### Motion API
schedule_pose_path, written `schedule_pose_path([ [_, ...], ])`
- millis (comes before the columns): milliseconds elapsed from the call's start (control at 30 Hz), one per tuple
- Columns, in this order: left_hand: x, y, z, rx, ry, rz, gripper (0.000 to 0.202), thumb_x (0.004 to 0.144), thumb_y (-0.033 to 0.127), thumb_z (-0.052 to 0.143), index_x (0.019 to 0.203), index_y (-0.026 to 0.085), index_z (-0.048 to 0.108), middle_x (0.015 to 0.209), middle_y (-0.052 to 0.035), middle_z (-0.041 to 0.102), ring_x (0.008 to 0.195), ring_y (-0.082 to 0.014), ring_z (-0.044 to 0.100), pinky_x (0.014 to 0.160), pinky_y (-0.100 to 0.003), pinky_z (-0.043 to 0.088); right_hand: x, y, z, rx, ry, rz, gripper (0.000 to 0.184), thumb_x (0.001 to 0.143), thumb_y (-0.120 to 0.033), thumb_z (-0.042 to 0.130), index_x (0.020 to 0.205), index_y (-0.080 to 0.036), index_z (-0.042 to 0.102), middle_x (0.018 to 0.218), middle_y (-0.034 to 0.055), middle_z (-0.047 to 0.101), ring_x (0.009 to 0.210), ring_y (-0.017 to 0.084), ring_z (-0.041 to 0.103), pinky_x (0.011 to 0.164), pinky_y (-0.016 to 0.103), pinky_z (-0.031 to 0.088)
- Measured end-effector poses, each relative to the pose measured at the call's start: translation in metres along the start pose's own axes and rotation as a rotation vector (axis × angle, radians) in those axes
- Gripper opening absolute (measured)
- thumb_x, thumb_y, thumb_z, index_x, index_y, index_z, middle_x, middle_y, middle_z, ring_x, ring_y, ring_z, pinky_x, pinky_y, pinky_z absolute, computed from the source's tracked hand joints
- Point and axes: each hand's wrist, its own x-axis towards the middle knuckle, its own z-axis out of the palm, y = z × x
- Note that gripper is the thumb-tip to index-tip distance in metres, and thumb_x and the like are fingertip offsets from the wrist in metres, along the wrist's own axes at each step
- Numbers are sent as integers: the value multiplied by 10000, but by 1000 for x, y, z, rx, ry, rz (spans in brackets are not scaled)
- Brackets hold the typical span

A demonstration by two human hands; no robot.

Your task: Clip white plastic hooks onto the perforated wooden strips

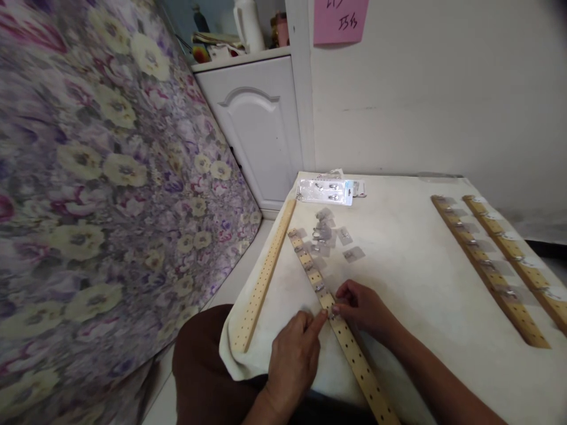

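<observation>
A long yellow perforated strip [354,357] slants toward me across the table. Small metal clips with clear plastic tabs sit in a row along its far half. My right hand [365,307] pinches a small metal clip [333,316] at the strip's right edge, near its middle. From the other side, my left hand [295,348] has its fingers curled, the index fingertip pressing on the strip beside that clip. Several loose clips on clear tabs [322,233] lie in a cluster just beyond my right hand.
A second perforated strip [266,277] lies along the left table edge. Two strips with clips, a near one [487,268] and a far one [518,254], lie at right. Clear packaging [325,192] rests at the back of the white-covered table [398,224]. A floral curtain [110,206] hangs left.
</observation>
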Motion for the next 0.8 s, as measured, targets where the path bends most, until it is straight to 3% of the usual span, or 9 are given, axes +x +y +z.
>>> schedule_pose_path([
  [367, 0, 1, -1, 45, 39, 13, 603, 822, 44, 403, 1361, 314, 386, 866, -14, 504, 786, -153, 520, 660, -244, 470, -1, -1, 0, 33, 32, -14, 175, 663, -270, 693, 745, -184, 565, 637, -25, 583, 591, 119, 507, 541, 231, 382],
  [633, -3, -1, 2, 57, 37, 10, 583, 830, 49, 394, 1359, 295, 395, 878, -22, 511, 791, -156, 530, 665, -254, 474, -7, 3, -2, 204, -21, 35, 170, 769, -361, 587, 801, -205, 529, 658, -39, 551, 436, 97, 472, 370, 210, 371],
  [700, -3, -3, 3, 47, 49, 21, 575, 833, 54, 392, 1360, 284, 395, 883, -27, 517, 790, -157, 536, 660, -255, 476, -6, 7, -10, 160, 60, -5, 166, 807, -374, 540, 830, -209, 536, 660, -35, 557, 440, 107, 486, 397, 229, 396],
  [800, -4, -4, 4, 26, 64, 24, 538, 837, 68, 395, 1336, 269, 422, 895, -33, 530, 794, -159, 549, 658, -256, 483, 5, 14, -27, -17, 317, -106, 165, 833, -347, 514, 893, -205, 572, 686, -15, 570, 577, 146, 544, 551, 271, 452],
])
